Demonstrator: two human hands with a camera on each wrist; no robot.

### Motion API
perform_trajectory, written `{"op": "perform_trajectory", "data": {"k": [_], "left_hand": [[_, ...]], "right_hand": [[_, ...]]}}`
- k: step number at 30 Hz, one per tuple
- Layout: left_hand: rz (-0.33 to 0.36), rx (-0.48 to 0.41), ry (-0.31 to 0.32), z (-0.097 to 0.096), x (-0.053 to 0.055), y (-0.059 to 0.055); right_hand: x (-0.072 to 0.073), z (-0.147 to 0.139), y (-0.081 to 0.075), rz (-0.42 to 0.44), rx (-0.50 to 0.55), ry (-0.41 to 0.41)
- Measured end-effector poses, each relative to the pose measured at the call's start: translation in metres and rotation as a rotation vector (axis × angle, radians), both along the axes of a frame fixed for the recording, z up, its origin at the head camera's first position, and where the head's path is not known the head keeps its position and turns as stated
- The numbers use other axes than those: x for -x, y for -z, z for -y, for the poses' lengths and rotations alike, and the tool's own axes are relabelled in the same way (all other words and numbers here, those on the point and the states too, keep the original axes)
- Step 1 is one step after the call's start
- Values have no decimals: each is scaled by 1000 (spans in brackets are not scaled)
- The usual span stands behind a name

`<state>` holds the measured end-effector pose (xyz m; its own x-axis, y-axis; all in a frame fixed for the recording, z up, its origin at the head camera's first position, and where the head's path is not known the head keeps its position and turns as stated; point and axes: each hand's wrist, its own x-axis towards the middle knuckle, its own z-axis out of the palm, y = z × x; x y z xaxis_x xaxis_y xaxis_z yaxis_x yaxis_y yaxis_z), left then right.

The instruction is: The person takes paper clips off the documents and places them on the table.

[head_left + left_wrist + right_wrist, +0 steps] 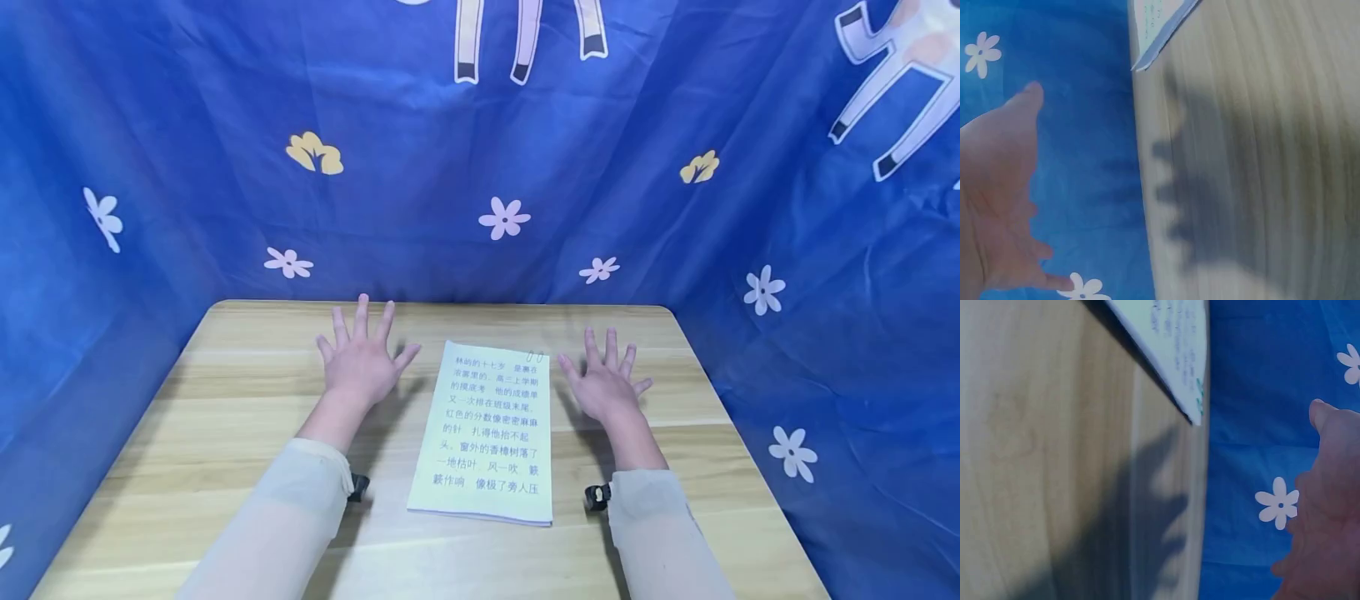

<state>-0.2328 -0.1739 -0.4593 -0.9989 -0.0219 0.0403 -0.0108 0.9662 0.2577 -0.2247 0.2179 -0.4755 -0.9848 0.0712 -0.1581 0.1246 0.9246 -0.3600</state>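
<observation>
Between the two hands, a stack of printed paper sheets [487, 433] lies on the wooden table, with paper clips [535, 357] at its top right corner. To the left of the stack is my left hand [362, 362], its fingers spread and straight, holding nothing. On the other side my right hand [604, 383] also has its fingers spread and holds nothing. Both hands appear raised over the table, casting shadows on it. A corner of the paper stack shows in the left wrist view [1154, 31] and in the right wrist view [1175, 356], apart from the hands.
The light wooden table [247, 400] has its far edge against a blue curtain [405, 167] printed with flowers and animals. The curtain also hangs along the left and right sides. A dark wrist strap piece [597, 497] sits at the right cuff, another [358, 487] at the left.
</observation>
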Motion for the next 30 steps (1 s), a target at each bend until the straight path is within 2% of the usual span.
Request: {"op": "perform_trajectory", "data": {"k": [3,5,9,12,19,25,30], "left_hand": [[-53,-64,-15,-4,2,2],[-64,-129,-11,-8,3,3],[22,-273,6,-20,0,9],[104,-325,12,-31,-4,19],[197,-225,-9,-62,-19,40],[180,-136,-19,-82,-24,46],[189,-163,-36,-88,-23,49]], "right_hand": [[-2,0,-3,-13,14,-2],[-4,1,-5,-27,32,-2],[-8,3,-8,-56,71,0],[-11,4,-9,-76,99,3],[-18,6,-4,-161,182,-5],[-25,5,5,-215,292,15],[-32,4,14,-205,353,34]]}}
